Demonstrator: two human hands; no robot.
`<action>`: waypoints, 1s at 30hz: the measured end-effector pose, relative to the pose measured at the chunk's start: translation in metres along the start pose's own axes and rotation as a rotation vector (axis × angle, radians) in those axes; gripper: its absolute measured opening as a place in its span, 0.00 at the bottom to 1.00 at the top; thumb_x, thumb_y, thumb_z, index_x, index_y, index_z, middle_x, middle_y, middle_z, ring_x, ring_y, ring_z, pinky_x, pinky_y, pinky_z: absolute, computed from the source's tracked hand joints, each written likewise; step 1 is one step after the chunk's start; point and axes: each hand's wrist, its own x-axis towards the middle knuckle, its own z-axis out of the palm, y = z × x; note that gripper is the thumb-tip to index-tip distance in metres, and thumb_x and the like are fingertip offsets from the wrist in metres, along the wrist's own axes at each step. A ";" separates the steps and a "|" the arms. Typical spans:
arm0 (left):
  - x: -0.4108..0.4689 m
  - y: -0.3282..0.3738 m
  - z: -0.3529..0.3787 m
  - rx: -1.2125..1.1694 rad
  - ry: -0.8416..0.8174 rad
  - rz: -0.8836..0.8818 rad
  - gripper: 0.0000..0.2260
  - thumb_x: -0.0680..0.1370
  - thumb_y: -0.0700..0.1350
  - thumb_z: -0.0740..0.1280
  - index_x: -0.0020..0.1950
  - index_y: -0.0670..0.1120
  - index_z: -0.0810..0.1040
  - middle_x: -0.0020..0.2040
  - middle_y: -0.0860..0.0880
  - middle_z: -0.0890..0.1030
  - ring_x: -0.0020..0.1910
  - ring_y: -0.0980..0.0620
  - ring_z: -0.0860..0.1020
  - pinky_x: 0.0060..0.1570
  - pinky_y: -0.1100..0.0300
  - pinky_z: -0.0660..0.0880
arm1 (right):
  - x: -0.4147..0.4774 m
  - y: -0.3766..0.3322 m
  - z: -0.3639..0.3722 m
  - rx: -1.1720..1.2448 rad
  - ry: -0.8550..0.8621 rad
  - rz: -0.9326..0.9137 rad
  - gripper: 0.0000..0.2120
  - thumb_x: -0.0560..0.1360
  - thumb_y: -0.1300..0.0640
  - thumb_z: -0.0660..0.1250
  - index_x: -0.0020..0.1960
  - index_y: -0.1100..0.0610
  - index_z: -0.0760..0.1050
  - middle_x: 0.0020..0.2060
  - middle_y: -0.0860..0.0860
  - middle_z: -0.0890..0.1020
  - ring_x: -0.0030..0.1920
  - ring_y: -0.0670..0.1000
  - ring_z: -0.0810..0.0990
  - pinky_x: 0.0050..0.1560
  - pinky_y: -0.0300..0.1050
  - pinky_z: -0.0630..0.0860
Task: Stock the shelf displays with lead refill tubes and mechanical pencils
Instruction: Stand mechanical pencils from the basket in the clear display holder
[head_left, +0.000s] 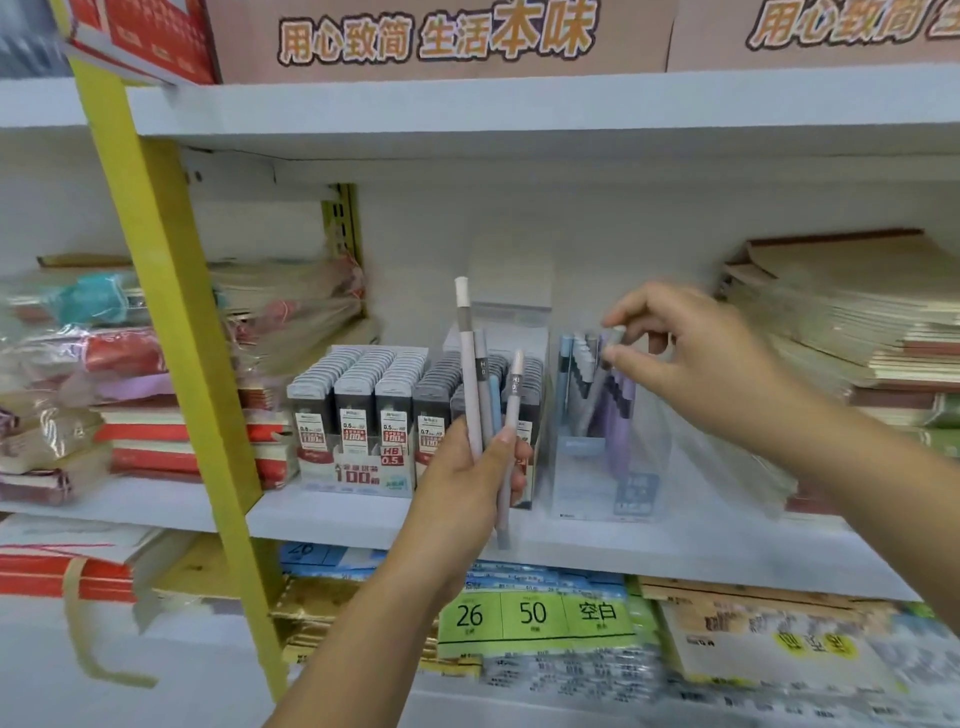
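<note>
My left hand (470, 480) grips a bunch of several mechanical pencils (475, 384), pastel pink, grey and blue, held upright in front of the shelf. My right hand (691, 358) pinches the top of one pencil (615, 338) standing in the clear pencil display box (608, 488), which holds several blue, grey and purple pencils. Left of that box stands a display of lead refill tubes (374, 400) in tight rows, light grey caps at the left and dark ones at the right, partly hidden behind my left hand.
A yellow upright post (171, 322) crosses the shelf (337, 514) at the left. Wrapped notebooks (78, 374) are stacked at the left, and more notebooks (852, 312) at the right. Paper packs (535, 618) fill the shelf below.
</note>
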 end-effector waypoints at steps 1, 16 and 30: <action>0.001 -0.002 0.000 0.008 -0.001 0.000 0.09 0.84 0.48 0.61 0.58 0.46 0.76 0.32 0.60 0.79 0.32 0.62 0.75 0.34 0.71 0.73 | -0.001 0.001 0.004 -0.016 -0.031 -0.010 0.10 0.73 0.52 0.71 0.48 0.42 0.71 0.39 0.40 0.79 0.44 0.38 0.72 0.42 0.30 0.66; 0.008 -0.008 0.004 0.078 0.016 0.023 0.08 0.83 0.51 0.61 0.52 0.50 0.78 0.34 0.59 0.80 0.34 0.61 0.77 0.39 0.64 0.73 | 0.026 0.016 0.000 -0.072 0.000 -0.031 0.09 0.73 0.53 0.71 0.48 0.44 0.72 0.38 0.38 0.75 0.44 0.39 0.72 0.43 0.40 0.68; 0.006 -0.004 0.006 0.052 -0.001 0.018 0.08 0.84 0.48 0.61 0.54 0.47 0.78 0.32 0.60 0.80 0.32 0.62 0.76 0.34 0.71 0.73 | 0.036 0.030 0.015 -0.077 -0.098 0.006 0.06 0.73 0.51 0.72 0.44 0.44 0.75 0.36 0.40 0.79 0.44 0.43 0.78 0.42 0.42 0.72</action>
